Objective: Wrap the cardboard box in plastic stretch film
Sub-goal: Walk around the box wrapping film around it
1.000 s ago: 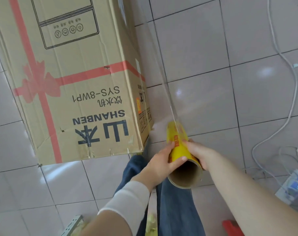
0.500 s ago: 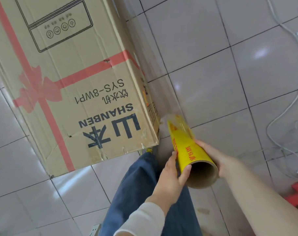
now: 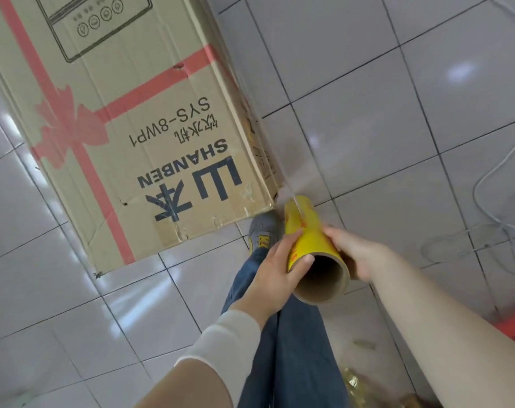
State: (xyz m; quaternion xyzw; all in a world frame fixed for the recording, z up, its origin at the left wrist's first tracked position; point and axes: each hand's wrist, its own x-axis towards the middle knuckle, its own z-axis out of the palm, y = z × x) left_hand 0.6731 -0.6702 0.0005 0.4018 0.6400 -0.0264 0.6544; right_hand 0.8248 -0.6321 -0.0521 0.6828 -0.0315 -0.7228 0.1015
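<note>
Head camera looks down at a big cardboard box (image 3: 126,119) standing on a shiny tiled floor (image 3: 368,128). The box fills the picture from 9 o'clock to 12 o'clock. It has a red ribbon and bow printed on it and dark letters that read upside down. Just past the box's near corner, a little toward 4 o'clock from the middle of the picture, is a yellow roll of plastic film (image 3: 306,240) on a brown cardboard tube. The open end of the tube points back at the camera. The left hand (image 3: 275,275) grips the roll from its 9 o'clock side, with the thumb curled over the rim. The right hand (image 3: 359,254) grips it from its 3 o'clock side. A clear sheet of film (image 3: 290,188) runs from the far end of the roll toward 12 o'clock, close along the side of the box. A grey and yellow shoe (image 3: 263,231) sits between the box corner and the roll, and blue jeans (image 3: 294,334) reach down to 6 o'clock. A white sleeve (image 3: 223,340) covers the left arm. A white cable (image 3: 491,172) lies on the floor at 3 o'clock.
</note>
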